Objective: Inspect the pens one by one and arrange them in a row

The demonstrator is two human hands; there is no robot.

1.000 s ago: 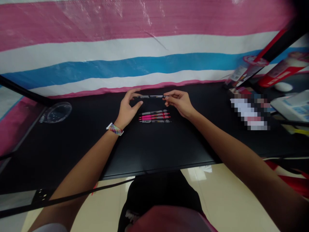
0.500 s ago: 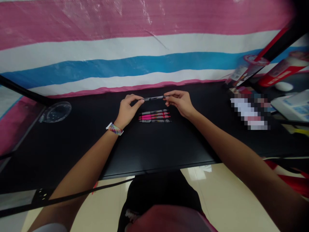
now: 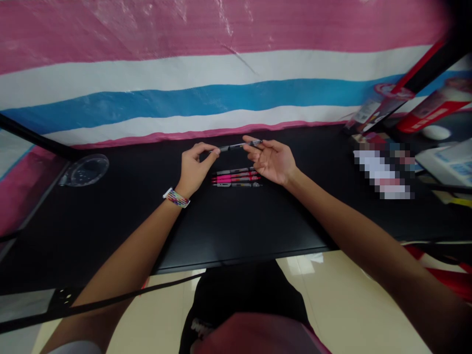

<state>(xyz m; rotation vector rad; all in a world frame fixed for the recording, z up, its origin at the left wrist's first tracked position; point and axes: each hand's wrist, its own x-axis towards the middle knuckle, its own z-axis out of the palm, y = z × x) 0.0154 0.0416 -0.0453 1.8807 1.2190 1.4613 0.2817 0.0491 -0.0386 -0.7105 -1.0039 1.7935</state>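
My left hand [image 3: 194,166] pinches the left end of a dark pen [image 3: 239,145] between thumb and forefinger and holds it level above the black table [image 3: 236,221]. My right hand [image 3: 272,160] is under the pen's right end with its palm turned up and its fingers spread; the pen's tip lies at its fingertips. Below the held pen, a short row of pens [image 3: 236,177] lies side by side on the table, grey and pink ones. A colourful band is on my left wrist.
A clear round plastic lid [image 3: 86,170] lies at the far left of the table. At the right stand red boxes [image 3: 427,110], a white mouse [image 3: 435,132] and papers. A striped pink, white and blue sheet [image 3: 221,73] hangs behind. A black cable crosses below the table edge.
My right hand has let go of the pen's right end and opened, palm up. The pen's right end has tipped slightly upward. My left hand keeps its pinch.
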